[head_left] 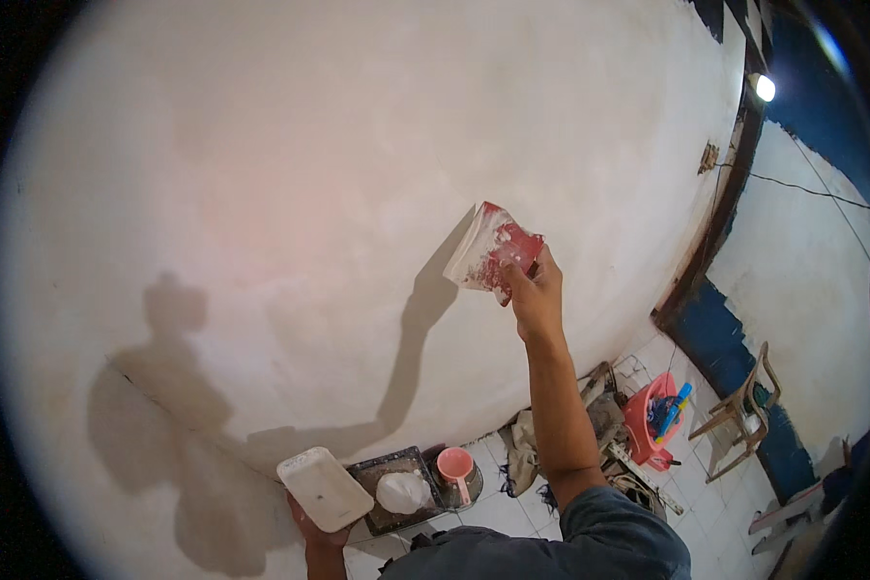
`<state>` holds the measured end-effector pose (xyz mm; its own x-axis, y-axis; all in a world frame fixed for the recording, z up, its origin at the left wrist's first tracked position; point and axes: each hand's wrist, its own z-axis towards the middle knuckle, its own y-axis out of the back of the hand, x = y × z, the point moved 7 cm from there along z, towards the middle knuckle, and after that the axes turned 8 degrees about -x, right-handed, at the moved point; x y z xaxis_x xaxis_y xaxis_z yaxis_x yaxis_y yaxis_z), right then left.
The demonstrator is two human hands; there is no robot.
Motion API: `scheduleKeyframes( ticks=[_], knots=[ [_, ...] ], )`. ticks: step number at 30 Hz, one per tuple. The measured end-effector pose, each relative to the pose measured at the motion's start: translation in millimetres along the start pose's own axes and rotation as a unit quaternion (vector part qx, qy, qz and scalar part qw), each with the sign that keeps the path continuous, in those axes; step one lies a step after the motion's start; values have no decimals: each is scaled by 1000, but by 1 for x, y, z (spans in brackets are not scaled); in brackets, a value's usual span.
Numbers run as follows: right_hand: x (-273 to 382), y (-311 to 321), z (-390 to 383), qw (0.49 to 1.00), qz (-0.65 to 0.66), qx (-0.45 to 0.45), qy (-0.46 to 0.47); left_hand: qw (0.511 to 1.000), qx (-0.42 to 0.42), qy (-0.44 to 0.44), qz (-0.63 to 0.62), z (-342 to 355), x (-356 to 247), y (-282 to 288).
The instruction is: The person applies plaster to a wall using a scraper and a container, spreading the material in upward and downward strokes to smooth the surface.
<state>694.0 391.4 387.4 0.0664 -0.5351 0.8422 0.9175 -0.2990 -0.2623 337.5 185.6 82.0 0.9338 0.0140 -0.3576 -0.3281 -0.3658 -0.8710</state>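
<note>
A: Your right hand (pixel 536 295) has its fingers closed on the red putty scraper (pixel 490 256), whose blade lies against the white wall (pixel 309 193), high and to the right.

B: And the other hand?

A: Your left hand (pixel 317 535) grips the white rectangular tray (pixel 324 488) from beneath, held low near your body. Below it on the tiled floor (pixel 512 512) sit a dark pan (pixel 396 474) holding a white bag and a pink cup (pixel 454 466).

B: How should the stroke go?

A: I'd judge it best to keep the blade tilted shallow and press evenly, so the coat spreads thin without ridges.
</note>
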Motion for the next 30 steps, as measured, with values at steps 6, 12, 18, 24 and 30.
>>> scheduleKeyframes(
  ticks=[6, 12, 18, 24, 30],
  knots=[
    [-4, 8, -18, 997, -60, -45, 17, 1000, -5, 22, 12, 17, 3, 14],
    [-5, 4, -18, 985, -143, 30, 92, 999, -9, 28, 26, 19, -7, 4],
    [25, -6, -13, 960, -224, 129, 107, 999, 34, 32, 26, 22, -21, 10],
    [38, 10, 27, 899, -400, 98, 150, 999, 36, 10, 20, 27, -36, 11],
    [63, -40, 46, 820, -471, 55, 321, 996, -91, 11, -8, 21, -47, 20]
  ],
)
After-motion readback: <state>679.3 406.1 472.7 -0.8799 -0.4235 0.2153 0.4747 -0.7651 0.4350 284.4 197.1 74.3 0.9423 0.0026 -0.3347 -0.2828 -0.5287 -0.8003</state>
